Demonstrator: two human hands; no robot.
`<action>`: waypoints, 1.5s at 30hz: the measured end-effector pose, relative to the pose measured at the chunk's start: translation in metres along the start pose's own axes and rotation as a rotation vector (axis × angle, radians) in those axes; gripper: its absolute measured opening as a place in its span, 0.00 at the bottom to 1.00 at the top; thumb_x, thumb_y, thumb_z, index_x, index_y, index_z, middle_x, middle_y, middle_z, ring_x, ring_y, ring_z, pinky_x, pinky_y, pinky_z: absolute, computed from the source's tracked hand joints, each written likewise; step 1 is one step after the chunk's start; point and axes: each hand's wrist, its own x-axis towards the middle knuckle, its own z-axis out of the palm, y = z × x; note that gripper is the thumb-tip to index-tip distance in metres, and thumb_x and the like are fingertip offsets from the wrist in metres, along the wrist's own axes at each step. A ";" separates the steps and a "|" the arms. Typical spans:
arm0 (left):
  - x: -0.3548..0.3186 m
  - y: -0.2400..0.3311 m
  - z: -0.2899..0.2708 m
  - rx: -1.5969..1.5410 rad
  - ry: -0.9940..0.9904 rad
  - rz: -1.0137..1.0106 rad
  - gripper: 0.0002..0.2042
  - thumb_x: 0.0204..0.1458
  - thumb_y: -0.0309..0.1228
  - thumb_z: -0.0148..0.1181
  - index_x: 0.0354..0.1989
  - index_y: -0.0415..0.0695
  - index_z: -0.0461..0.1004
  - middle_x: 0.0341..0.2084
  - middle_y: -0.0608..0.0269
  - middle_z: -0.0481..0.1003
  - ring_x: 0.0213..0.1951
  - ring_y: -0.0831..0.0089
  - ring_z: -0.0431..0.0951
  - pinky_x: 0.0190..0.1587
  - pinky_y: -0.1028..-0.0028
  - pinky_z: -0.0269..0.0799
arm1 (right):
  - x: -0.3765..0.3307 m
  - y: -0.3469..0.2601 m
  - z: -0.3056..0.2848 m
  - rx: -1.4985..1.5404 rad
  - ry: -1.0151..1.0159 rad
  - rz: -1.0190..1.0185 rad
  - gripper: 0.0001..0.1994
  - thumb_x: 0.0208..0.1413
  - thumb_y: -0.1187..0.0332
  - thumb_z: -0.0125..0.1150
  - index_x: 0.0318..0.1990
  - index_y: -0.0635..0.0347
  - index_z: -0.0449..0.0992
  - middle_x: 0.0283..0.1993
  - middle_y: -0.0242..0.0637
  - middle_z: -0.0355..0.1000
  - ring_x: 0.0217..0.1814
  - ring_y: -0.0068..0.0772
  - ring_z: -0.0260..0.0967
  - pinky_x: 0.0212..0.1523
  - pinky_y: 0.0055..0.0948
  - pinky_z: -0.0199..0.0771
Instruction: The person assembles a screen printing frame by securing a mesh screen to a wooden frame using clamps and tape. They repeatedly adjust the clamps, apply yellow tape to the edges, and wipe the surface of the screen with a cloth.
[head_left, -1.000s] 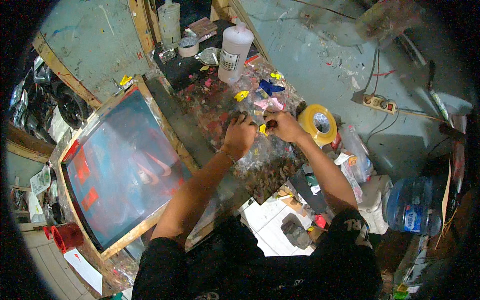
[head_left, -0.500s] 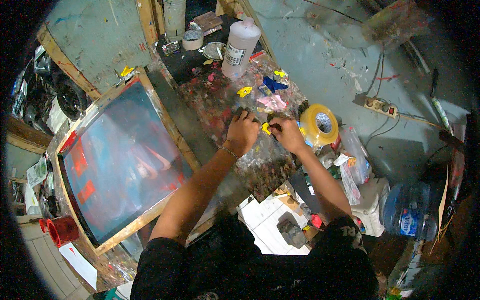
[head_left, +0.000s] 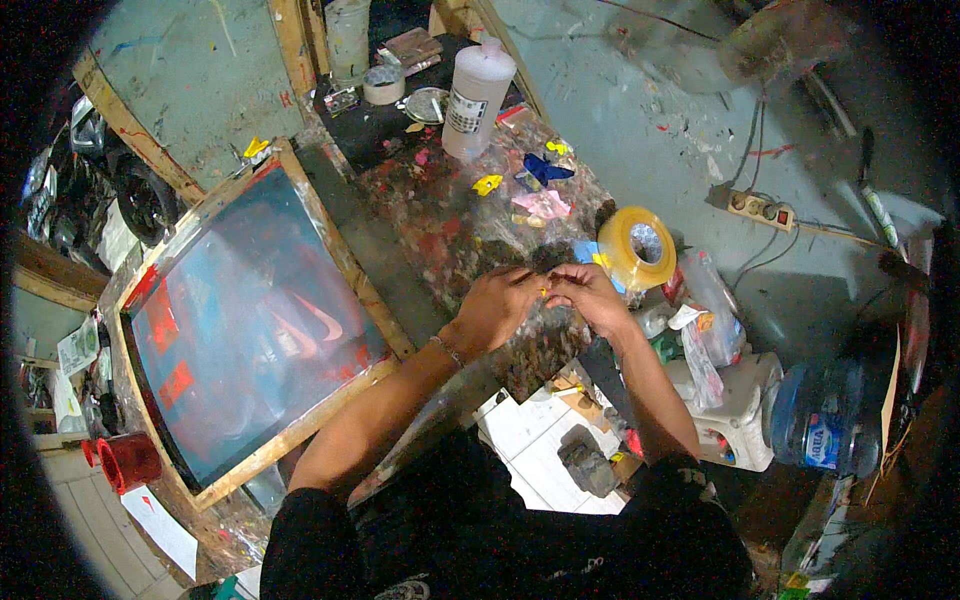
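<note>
My left hand [head_left: 497, 310] and my right hand [head_left: 594, 298] meet above the paint-stained board [head_left: 450, 215], fingertips almost touching. Pinched between them is a small yellow scrap [head_left: 544, 292], mostly hidden by my fingers; its material cannot be told. Both hands are closed. Farther back on the board lie another yellow scrap [head_left: 487, 185], a dark blue cloth scrap [head_left: 545, 171] and a pink scrap [head_left: 543, 204]. A roll of clear yellowish tape [head_left: 637, 249] rests just beyond my right hand, beside a light blue piece [head_left: 586, 254].
At left leans a wood-framed printing screen [head_left: 270, 310], with a red cup [head_left: 130, 462] near its lower corner. A translucent bottle [head_left: 478, 100] stands at the back. To the right are plastic bags [head_left: 707, 320], a large blue water bottle [head_left: 826, 420] and a power strip [head_left: 762, 209].
Both hands have drawn nearer to me and closer together, bringing the yellow scrap along. My fingers now cover more of it. The other scraps stay where they were.
</note>
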 end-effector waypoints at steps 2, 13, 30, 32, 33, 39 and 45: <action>-0.005 0.003 -0.004 0.022 0.013 0.031 0.11 0.54 0.29 0.58 0.46 0.47 0.73 0.34 0.56 0.76 0.35 0.54 0.78 0.36 0.58 0.75 | -0.007 0.006 0.002 0.212 -0.024 0.055 0.06 0.59 0.74 0.58 0.40 0.67 0.77 0.39 0.38 0.77 0.38 0.27 0.76 0.41 0.28 0.80; -0.016 0.033 0.025 -0.268 0.394 -0.439 0.07 0.54 0.28 0.57 0.36 0.39 0.78 0.28 0.50 0.80 0.29 0.57 0.81 0.33 0.65 0.75 | -0.032 0.027 0.051 0.227 0.296 -0.150 0.08 0.56 0.75 0.64 0.43 0.67 0.79 0.36 0.35 0.78 0.35 0.22 0.74 0.40 0.22 0.76; 0.004 0.020 0.025 -0.089 0.089 -0.319 0.16 0.57 0.37 0.58 0.50 0.42 0.76 0.48 0.47 0.75 0.51 0.57 0.76 0.54 0.63 0.68 | -0.012 0.032 -0.014 -0.101 0.340 -0.203 0.06 0.56 0.74 0.63 0.39 0.66 0.81 0.32 0.30 0.77 0.31 0.20 0.70 0.35 0.22 0.70; 0.005 0.014 0.029 0.353 0.081 -0.011 0.23 0.58 0.43 0.56 0.56 0.40 0.72 0.59 0.46 0.68 0.62 0.56 0.67 0.65 0.59 0.58 | -0.003 0.024 -0.030 -0.335 0.365 -0.200 0.06 0.54 0.75 0.63 0.38 0.67 0.81 0.34 0.36 0.79 0.34 0.26 0.74 0.38 0.26 0.73; 0.002 0.011 0.038 0.334 -0.045 -0.056 0.30 0.59 0.50 0.51 0.62 0.39 0.65 0.68 0.49 0.57 0.71 0.55 0.49 0.72 0.54 0.38 | 0.003 0.017 -0.035 -0.468 0.346 -0.239 0.06 0.54 0.75 0.63 0.37 0.67 0.81 0.34 0.38 0.79 0.35 0.28 0.75 0.39 0.27 0.73; -0.012 -0.010 0.069 0.380 -0.120 -0.047 0.39 0.56 0.59 0.48 0.66 0.38 0.60 0.68 0.48 0.56 0.71 0.54 0.47 0.72 0.52 0.32 | 0.045 -0.025 -0.036 -0.904 -0.005 -0.268 0.05 0.49 0.74 0.62 0.33 0.62 0.81 0.31 0.45 0.79 0.34 0.40 0.78 0.42 0.36 0.75; -0.012 -0.002 0.059 0.327 -0.137 -0.046 0.40 0.53 0.59 0.52 0.66 0.39 0.59 0.68 0.50 0.55 0.71 0.55 0.47 0.72 0.52 0.33 | 0.074 -0.021 -0.053 -0.941 -0.193 -0.170 0.05 0.52 0.73 0.61 0.33 0.64 0.80 0.20 0.34 0.72 0.18 0.23 0.67 0.22 0.29 0.67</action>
